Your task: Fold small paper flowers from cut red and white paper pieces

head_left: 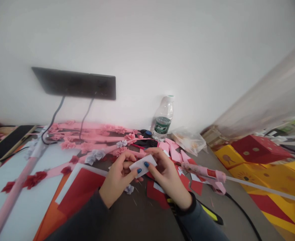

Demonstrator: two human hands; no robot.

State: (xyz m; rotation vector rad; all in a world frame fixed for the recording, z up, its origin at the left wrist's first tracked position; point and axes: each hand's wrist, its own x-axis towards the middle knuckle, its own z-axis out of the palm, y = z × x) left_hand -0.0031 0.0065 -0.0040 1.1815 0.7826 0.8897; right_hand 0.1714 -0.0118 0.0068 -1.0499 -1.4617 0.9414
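Both hands meet over the table, pinching a small white piece of paper [142, 165] between thumbs and fingers. My left hand [119, 177] grips its left end, thumb on top. My right hand [166, 175] has its right end, with the thumb pressed on the face and fingers behind. Below them lies a small pale paper flower [129, 189]. Red, pink and white paper scraps [160, 195] spread under and beside my right hand. To its right rests a pink glue gun [205, 172] with a long white glue stick in its back.
A water bottle [163, 122] stands by the wall. Pink strips with paper flowers [97, 137] lie along the back. Red sheets [81, 190], a pink pole [19, 197] and a phone [9, 142] are left. A yellow-black cutter [210, 212] lies near my right sleeve; yellow and red boxes [250, 170] stand right.
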